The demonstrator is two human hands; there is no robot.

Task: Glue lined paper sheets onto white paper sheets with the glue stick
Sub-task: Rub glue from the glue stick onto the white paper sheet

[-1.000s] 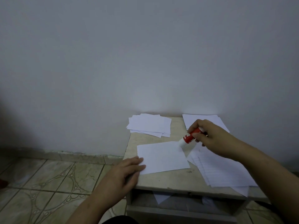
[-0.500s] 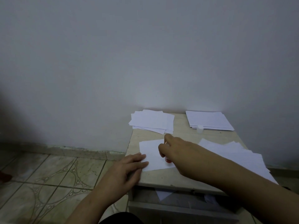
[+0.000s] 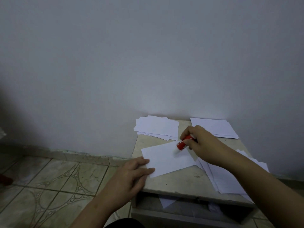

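A single white sheet [image 3: 166, 157] lies in the middle of a small low table [image 3: 179, 183]. My left hand [image 3: 131, 175] presses flat fingers on its near left corner. My right hand [image 3: 199, 142] grips a red glue stick [image 3: 183, 143], whose tip touches the sheet's upper right area. Lined sheets [image 3: 225, 176] lie fanned out at the right under my right forearm.
A loose pile of sheets [image 3: 156, 127] sits at the table's back left and a neater stack [image 3: 213, 128] at the back right, both against the wall. Below the tabletop an open shelf holds paper scraps [image 3: 167, 202]. Patterned floor tiles [image 3: 54, 181] spread to the left.
My right hand with the glue stick swept to the sheet's left side and has come back to its upper right. My left hand has stayed on the near left corner.
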